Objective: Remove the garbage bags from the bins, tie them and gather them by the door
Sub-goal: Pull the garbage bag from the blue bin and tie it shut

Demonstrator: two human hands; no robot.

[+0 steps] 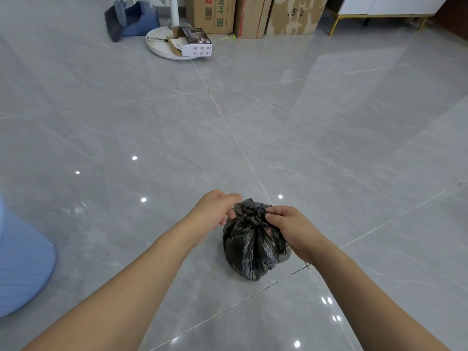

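While the glossy grey tiled floor (329,127) fills nearly the whole view, crossed by thin grout lines and dotted with bright ceiling-light reflections, a row of brown cardboard boxes (253,13) stands along its far edge, with a white cabinet on gold legs (379,11) to their right. Left of the boxes, a white pole rises from a round white base (162,46), and a small printed carton (196,43) lies open against that base; further left sits a blue dustpan (134,21). At the left edge, a pale blue ribbed object (22,264) comes partly into view. Two bare forearms reach in from the bottom of the frame toward a small black garbage bag (249,252), which sits on the floor in the lower middle, just beside a crossing of grout lines. The right hand (288,229) lies against the bag's upper right side, its fingers pressed together and pinching the gathered plastic at the bag's neck. The left hand (217,211) is at the upper left of the bag, fingers loosely curled and touching the top edge of the plastic; whether it actually grips is unclear. The bag is rounded and full, its thin shiny plastic creased into folds that run up to a bunched, twisted top.
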